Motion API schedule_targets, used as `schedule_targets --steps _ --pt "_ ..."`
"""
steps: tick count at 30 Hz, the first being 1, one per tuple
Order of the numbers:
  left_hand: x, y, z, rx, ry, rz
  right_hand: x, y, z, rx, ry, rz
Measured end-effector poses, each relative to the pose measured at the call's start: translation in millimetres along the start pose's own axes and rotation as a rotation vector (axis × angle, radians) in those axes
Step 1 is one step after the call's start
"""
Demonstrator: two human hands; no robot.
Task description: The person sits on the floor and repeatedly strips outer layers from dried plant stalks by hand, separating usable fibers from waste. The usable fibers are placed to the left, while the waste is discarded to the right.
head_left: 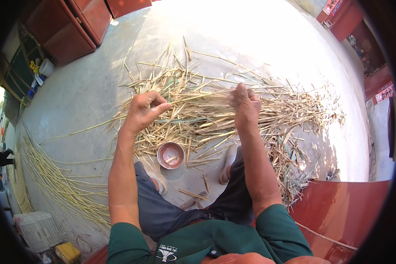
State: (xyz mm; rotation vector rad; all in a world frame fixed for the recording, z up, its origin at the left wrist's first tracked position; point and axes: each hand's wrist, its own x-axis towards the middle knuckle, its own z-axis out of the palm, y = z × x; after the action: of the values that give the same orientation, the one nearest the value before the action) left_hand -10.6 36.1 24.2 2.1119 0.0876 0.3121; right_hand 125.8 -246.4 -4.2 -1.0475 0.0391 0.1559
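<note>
A long, thin, pale-green plant stalk (198, 96) passes through my left hand (148, 110), pinched between thumb and bent fingers. Its thin end trails down to the left over the concrete floor. At the other end, my right hand (246, 105) has its thumb pressed to curled fingers on the stalk; motion blurs the fingertips. Beneath both hands spreads a heap of dry straw-like stalks and leaf sheaths (214, 115), with some green leaves mixed in. Close to my left foot stands a reddish metal bowl (171, 147) with a few pale scraps inside.
On the left lies a fan of thin, pale-green stalks (66, 180). A white plastic basket (38, 229) and a yellow container (68, 253) sit at lower left. Dark-red cabinets (66, 36) stand at upper left. A glossy red surface (346, 211) is beside my right elbow.
</note>
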Motion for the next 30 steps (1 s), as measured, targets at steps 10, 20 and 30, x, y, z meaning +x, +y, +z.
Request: schedule_targets --steps 10,20,30 --pt "5.6 19.6 9.9 -0.019 -0.081 0.049 5.0 -21.9 -19.1 0.069 0.044 -0.032" --pt "2.6 25.7 23.6 0.070 -0.046 0.067 29.7 -68.6 -73.3 0.174 0.320 -0.140" --pt "-2.2 23.7 28.1 0.104 -0.064 0.114 -26.3 -15.6 -10.1 0.092 -0.248 0.150"
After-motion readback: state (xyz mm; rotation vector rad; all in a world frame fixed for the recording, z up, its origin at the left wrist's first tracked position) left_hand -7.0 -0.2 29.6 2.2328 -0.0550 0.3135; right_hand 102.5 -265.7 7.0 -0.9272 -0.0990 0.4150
